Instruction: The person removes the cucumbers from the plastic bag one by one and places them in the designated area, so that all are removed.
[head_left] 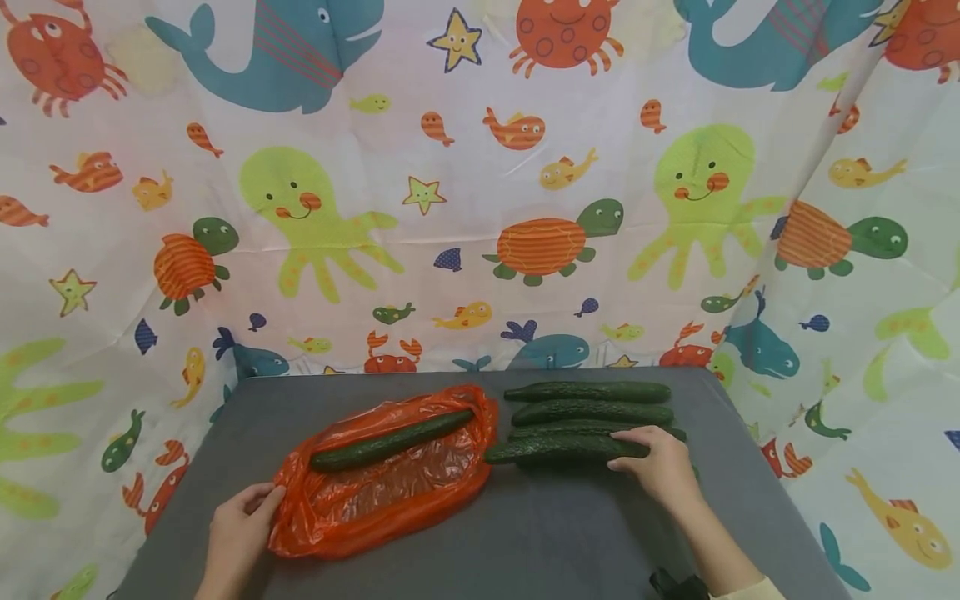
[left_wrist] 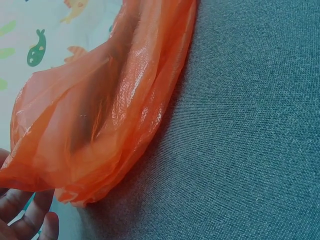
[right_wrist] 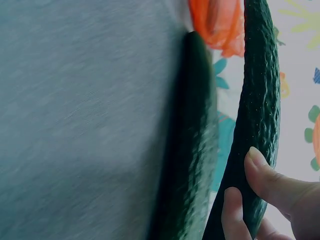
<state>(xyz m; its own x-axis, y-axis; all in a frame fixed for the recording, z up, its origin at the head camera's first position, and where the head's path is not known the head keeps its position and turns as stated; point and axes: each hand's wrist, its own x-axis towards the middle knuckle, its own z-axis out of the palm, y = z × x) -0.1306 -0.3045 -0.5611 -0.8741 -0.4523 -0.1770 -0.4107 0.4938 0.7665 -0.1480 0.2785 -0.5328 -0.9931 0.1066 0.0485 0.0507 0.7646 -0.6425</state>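
Observation:
My right hand [head_left: 660, 465] grips a dark green cucumber [head_left: 558, 449] near its right end, thumb and fingers around it. In the right wrist view this cucumber [right_wrist: 259, 85] is raised over another cucumber [right_wrist: 192, 135] that lies on the cloth. The free end points left to the rim of an orange plastic bag [head_left: 420, 523]. That bag lies spread with its mouth up, and one cucumber [head_left: 393, 442] rests inside it. At the bag's left end my left hand [head_left: 242, 525] pinches the edge; the left wrist view shows the thin plastic [left_wrist: 100, 165] between thumb and fingers.
Behind the held cucumber, more cucumbers [head_left: 588, 391] lie side by side on the grey cloth-covered table [head_left: 540, 533]. A curtain [head_left: 457, 317] printed with sea animals stands along the table's back and both sides. A dark strap [head_left: 678, 585] shows by the right wrist.

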